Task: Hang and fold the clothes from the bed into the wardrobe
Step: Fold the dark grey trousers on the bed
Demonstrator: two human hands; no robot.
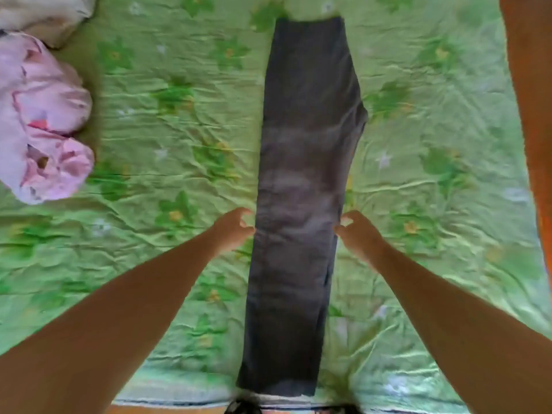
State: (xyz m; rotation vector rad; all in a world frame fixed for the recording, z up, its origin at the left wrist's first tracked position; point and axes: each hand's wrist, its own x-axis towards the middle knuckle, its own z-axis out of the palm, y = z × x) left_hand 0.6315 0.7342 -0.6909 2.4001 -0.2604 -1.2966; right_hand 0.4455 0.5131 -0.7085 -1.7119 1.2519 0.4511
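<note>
A pair of dark grey trousers (301, 180) lies flat on the green flowered bedspread (155, 121), folded lengthwise into one long strip that runs from the near bed edge to the far side. My left hand (234, 231) is at the strip's left edge about halfway along, thumb and fingers curled and pinching the cloth. Opposite it, my right hand (357, 236) pinches the right edge at the same height. Both forearms reach in from the bottom corners.
A crumpled pink garment pile (44, 124) sits at the left edge of the bed, with a cream cloth or pillow (44, 16) behind it. An orange-brown wooden surface (531, 85) runs along the right side. The near bed edge is at the bottom.
</note>
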